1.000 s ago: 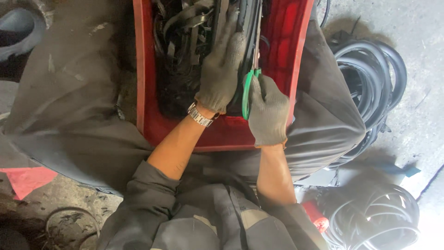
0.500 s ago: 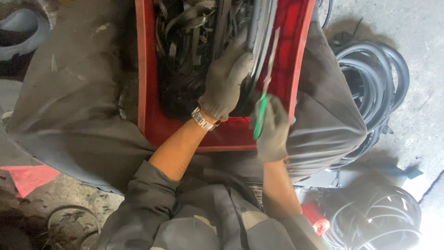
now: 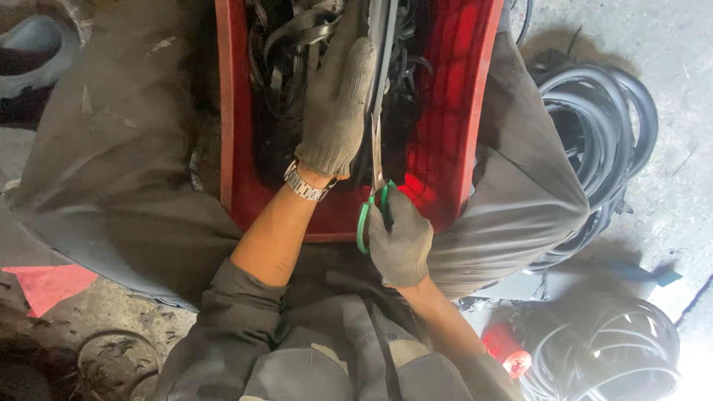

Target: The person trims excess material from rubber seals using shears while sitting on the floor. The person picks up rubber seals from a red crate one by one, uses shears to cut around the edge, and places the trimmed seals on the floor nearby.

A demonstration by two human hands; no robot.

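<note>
Both my hands wear grey knit gloves. My right hand (image 3: 401, 241) grips green-handled scissors (image 3: 373, 199), blades pointing away from me along a black rubber strip (image 3: 386, 52). My left hand (image 3: 338, 104), with a metal wristwatch at the wrist, holds that strip over a red plastic crate (image 3: 230, 148) between my knees. The crate is full of several cut black rubber strips (image 3: 286, 44).
Coils of black rubber tubing (image 3: 594, 141) lie on the concrete floor to the right, with another coil (image 3: 616, 349) at lower right beside a red object (image 3: 505, 349). A red scrap (image 3: 48, 286) lies at lower left. My grey trousers flank the crate.
The scissors have moved from my right side toward the middle and now lie along the strip. My left hand has slid farther up the strip.
</note>
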